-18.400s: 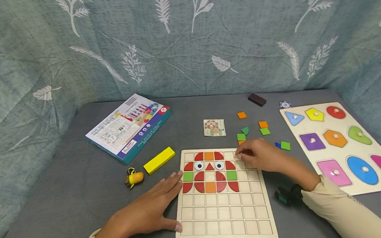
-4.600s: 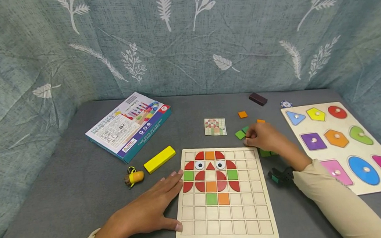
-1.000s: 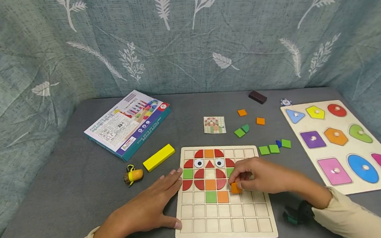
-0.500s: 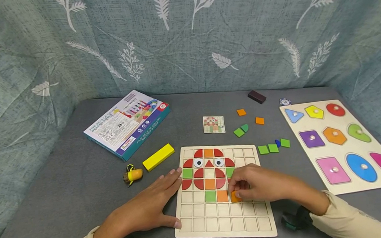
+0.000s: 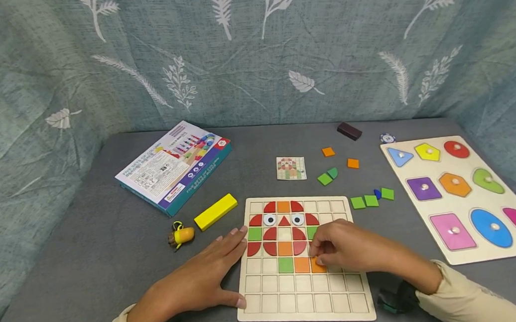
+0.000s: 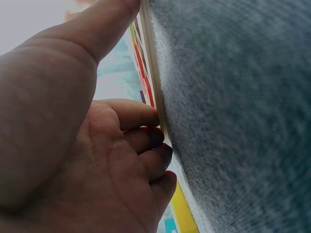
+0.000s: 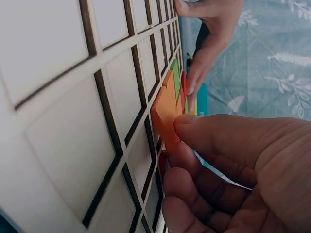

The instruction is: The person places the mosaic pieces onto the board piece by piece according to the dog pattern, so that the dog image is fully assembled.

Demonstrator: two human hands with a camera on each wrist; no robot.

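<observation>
A wooden grid board point(image 5: 295, 303) lies on the grey surface, with an owl-like pattern of red, orange and green tiles in its upper cells. My right hand point(image 5: 320, 256) pinches an orange square tile point(image 5: 318, 265) and holds it down at the cell just right of the placed orange tile point(image 5: 301, 264). In the right wrist view the thumb of the right hand point(image 7: 194, 150) lies on the orange tile point(image 7: 165, 111), which sits tilted at the board point(image 7: 58, 136). My left hand point(image 5: 216, 276) lies flat, fingers straight against the board's left edge point(image 6: 154, 92).
Loose green tiles point(image 5: 364, 201) and orange tiles point(image 5: 352, 163) lie beyond the board near a pattern card point(image 5: 291, 168). A peg shape puzzle point(image 5: 462, 191) lies at the right. A box point(image 5: 175, 167), yellow block point(image 5: 215, 211) and small toy point(image 5: 181, 234) sit left.
My right hand has brought the orange tile down and slightly towards me, from above the board to the cell beside the placed orange tile. The left hand has stayed put.
</observation>
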